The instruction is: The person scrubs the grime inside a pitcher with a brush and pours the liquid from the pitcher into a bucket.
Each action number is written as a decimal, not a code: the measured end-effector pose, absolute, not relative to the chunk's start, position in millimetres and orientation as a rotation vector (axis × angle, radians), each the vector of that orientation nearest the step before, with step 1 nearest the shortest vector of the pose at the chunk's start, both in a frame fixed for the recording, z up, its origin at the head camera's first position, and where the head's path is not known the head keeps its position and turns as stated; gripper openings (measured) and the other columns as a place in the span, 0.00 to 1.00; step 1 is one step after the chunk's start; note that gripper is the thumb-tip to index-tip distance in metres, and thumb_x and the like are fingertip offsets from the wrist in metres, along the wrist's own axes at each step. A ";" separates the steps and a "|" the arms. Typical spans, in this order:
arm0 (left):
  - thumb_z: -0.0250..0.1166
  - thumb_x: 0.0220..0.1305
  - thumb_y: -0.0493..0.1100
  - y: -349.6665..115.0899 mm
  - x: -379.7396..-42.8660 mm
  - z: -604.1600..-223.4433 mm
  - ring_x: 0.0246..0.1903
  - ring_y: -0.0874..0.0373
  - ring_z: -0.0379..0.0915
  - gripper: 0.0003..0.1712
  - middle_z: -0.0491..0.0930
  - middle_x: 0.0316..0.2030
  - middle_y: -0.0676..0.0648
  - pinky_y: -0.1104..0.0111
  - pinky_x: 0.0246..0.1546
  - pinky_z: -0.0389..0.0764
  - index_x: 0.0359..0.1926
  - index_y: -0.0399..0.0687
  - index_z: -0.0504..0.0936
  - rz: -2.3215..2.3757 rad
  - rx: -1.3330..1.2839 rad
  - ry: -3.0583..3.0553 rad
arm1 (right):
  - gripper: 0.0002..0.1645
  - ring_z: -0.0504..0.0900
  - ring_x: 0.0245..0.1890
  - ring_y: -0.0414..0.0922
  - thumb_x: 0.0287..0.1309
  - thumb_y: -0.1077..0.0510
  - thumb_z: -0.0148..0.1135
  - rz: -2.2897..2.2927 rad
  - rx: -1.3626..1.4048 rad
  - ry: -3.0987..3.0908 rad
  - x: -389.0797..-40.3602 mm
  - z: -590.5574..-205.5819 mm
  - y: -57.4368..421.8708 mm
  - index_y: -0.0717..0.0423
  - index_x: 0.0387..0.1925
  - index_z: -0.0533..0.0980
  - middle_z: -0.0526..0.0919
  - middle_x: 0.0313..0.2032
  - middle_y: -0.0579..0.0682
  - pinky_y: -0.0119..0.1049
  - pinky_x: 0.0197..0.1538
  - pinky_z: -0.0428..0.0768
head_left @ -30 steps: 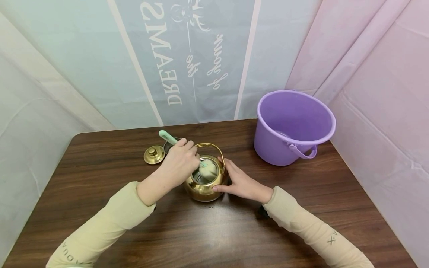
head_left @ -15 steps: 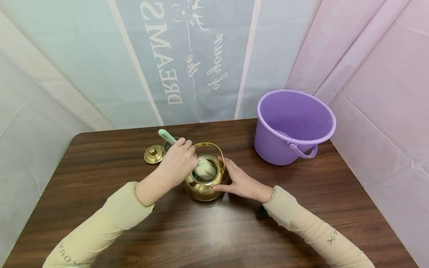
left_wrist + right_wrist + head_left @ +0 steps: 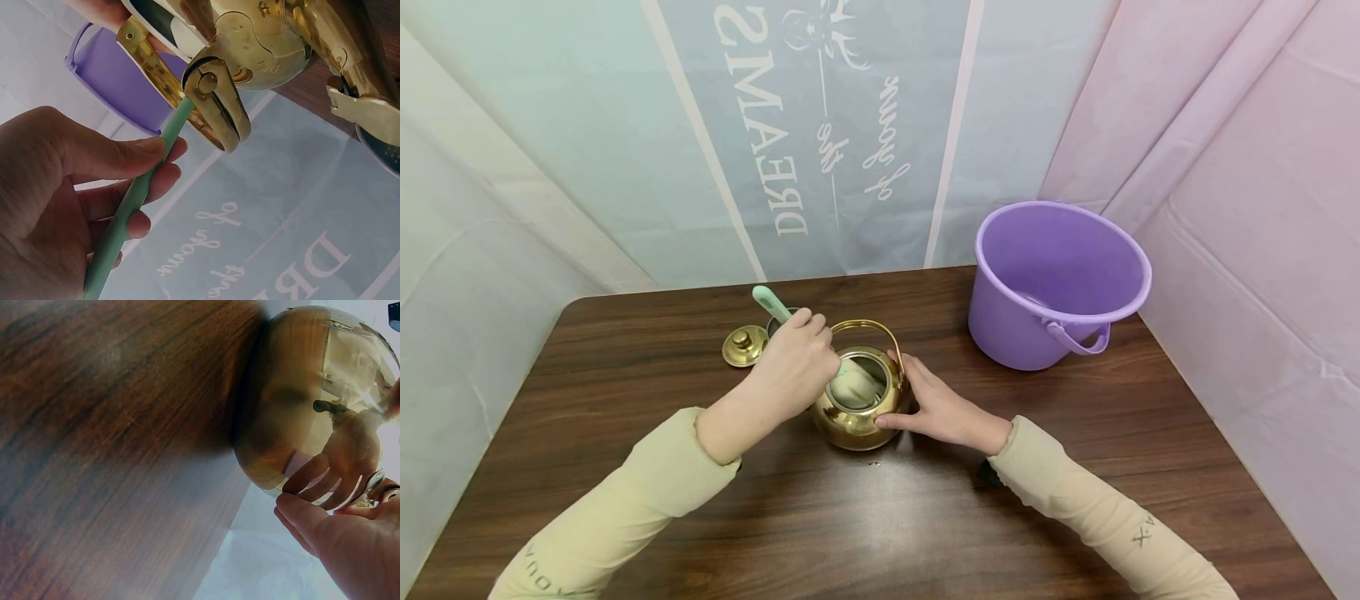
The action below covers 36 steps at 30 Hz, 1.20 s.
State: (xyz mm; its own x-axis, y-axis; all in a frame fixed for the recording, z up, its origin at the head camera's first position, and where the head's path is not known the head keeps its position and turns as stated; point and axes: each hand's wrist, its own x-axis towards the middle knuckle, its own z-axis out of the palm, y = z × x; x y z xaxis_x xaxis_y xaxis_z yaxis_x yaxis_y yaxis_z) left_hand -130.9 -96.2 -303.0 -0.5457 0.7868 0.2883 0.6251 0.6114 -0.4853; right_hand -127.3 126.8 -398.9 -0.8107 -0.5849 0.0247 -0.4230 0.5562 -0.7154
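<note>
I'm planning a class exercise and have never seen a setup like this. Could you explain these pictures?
There's no machine here, just a person working bare-handed. The wide view comes from a camera worn on the head, looking forward and down; the two close views come from cameras on the left and right wrists. On the brown table stand a golden kettle and a purple bucket; a golden lid lies apart from the kettle. The left hand holds a green-handled tool, its pale head in the kettle's opening. The right hand grips the kettle's side.
</note>
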 end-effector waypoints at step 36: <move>0.63 0.38 0.36 -95.9 -117.8 -296.8 0.19 0.53 0.63 0.19 0.72 0.13 0.50 0.64 0.30 0.60 0.05 0.54 0.62 0.401 -1.209 -2.428 | 0.57 0.54 0.66 0.49 0.47 0.35 0.61 -1.119 -0.859 2.558 -127.4 -400.1 127.5 0.51 0.70 0.43 0.53 0.67 0.55 0.47 0.63 0.58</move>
State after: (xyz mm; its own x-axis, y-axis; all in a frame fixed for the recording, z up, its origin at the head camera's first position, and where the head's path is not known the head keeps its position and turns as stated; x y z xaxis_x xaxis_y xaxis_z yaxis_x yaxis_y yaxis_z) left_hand -117.8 -95.9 -296.8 -0.5478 0.8070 0.2206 0.6931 0.5855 -0.4205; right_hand -127.4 127.5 -400.1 -0.8047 -0.5929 0.0308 -0.4251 0.5392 -0.7270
